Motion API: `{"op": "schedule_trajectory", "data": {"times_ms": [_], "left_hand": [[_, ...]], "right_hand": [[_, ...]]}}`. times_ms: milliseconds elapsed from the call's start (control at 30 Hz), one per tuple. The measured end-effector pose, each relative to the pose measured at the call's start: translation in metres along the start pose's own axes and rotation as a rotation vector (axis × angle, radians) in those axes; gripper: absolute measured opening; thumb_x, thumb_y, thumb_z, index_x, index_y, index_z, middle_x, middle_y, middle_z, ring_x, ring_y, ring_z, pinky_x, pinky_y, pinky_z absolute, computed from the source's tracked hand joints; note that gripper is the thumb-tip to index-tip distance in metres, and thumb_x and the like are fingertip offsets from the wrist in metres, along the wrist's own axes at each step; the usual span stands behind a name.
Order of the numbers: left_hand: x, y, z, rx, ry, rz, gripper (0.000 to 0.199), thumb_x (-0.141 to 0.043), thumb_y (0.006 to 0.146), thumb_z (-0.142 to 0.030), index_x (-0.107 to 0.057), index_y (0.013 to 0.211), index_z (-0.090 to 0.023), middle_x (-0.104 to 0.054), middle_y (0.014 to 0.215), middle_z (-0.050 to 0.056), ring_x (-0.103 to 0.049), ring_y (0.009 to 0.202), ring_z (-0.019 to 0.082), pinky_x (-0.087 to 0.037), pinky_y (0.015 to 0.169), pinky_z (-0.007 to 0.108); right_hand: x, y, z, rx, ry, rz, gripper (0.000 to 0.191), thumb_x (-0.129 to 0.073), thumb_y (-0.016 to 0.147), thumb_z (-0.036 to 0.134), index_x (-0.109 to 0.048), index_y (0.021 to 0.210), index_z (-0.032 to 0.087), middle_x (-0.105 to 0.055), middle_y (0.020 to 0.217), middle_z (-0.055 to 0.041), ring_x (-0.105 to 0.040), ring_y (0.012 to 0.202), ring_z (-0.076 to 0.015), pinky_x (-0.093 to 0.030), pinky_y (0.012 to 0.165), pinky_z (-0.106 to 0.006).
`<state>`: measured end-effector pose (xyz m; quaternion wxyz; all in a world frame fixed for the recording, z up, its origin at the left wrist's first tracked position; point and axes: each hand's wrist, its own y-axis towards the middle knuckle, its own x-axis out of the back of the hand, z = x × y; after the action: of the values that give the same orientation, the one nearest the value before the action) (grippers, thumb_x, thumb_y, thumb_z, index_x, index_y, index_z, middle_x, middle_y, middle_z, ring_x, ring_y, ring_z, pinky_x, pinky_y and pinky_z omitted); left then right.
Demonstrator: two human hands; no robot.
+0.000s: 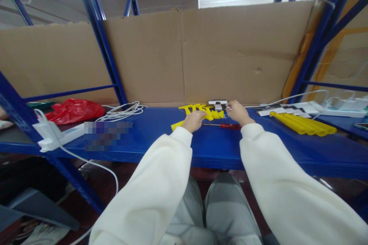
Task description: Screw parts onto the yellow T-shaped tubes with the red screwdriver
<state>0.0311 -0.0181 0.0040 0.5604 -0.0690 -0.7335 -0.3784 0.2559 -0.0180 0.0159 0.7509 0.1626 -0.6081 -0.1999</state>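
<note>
My left hand is closed around a yellow plastic piece, whose end sticks out to the left; the rest is hidden under the fingers. Just behind that hand lie several yellow T-shaped plastic parts. Smaller yellow pieces sit between the two hands. My right hand has its fingers drawn together beside a small stack of black-and-white parts; whatever is in the fingertips is too small to tell. In front of the hands rests a screwdriver with a red handle, its shaft pointing left.
The blue shelf is backed by cardboard. Yellow tubes lie at the right, near a white power strip. A red plastic bag, coiled white cable and another power strip are at the left. Blue posts rise behind.
</note>
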Motion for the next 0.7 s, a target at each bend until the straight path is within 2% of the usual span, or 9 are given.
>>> {"op": "schedule_trajectory", "data": {"times_ms": [100,200,300,433,700], "left_hand": [[0.001,0.0,-0.001,-0.012,0.003,0.018,0.038,-0.056,0.091,-0.008,-0.072,0.122,-0.024,-0.068,0.135,0.006,-0.06,0.129,0.02,-0.044,0.114,0.038],[0.001,0.0,-0.002,-0.017,-0.005,0.036,0.036,-0.057,0.091,-0.008,-0.071,0.12,-0.022,-0.069,0.134,0.006,-0.061,0.127,0.02,-0.044,0.112,0.038],[0.0,0.0,-0.001,-0.007,-0.024,0.041,0.033,-0.059,0.09,-0.01,-0.069,0.119,-0.022,-0.071,0.129,0.007,-0.064,0.123,0.022,-0.048,0.108,0.039],[-0.001,0.0,-0.001,-0.022,-0.048,0.04,0.029,-0.06,0.09,-0.01,-0.068,0.115,-0.021,-0.072,0.125,0.007,-0.065,0.122,0.023,-0.049,0.106,0.04],[-0.002,0.001,0.0,-0.056,-0.091,0.002,0.028,-0.06,0.088,-0.007,-0.072,0.111,-0.019,-0.073,0.125,0.009,-0.065,0.121,0.023,-0.048,0.107,0.04]], "right_hand": [[-0.005,-0.003,0.017,0.22,0.034,0.061,0.038,-0.05,0.09,0.016,-0.066,0.124,0.011,-0.065,0.128,-0.019,-0.061,0.12,-0.0278,-0.045,0.105,-0.035],[-0.013,-0.006,0.028,0.341,0.059,0.113,0.047,-0.051,0.089,0.013,-0.06,0.134,0.01,-0.061,0.138,-0.0196,-0.056,0.129,-0.0278,-0.042,0.11,-0.037],[-0.019,-0.007,0.031,0.396,0.074,0.159,0.056,-0.052,0.088,0.011,-0.053,0.144,0.012,-0.058,0.144,-0.0177,-0.055,0.132,-0.0262,-0.041,0.112,-0.037],[-0.026,-0.007,0.029,0.427,0.082,0.158,0.065,-0.051,0.086,0.007,-0.048,0.15,0.017,-0.055,0.149,-0.014,-0.054,0.135,-0.0247,-0.041,0.113,-0.038],[-0.034,-0.004,0.026,0.505,0.08,0.135,0.068,-0.051,0.082,0.002,-0.052,0.148,0.021,-0.058,0.146,-0.0118,-0.056,0.133,-0.0256,-0.044,0.111,-0.04]]}}
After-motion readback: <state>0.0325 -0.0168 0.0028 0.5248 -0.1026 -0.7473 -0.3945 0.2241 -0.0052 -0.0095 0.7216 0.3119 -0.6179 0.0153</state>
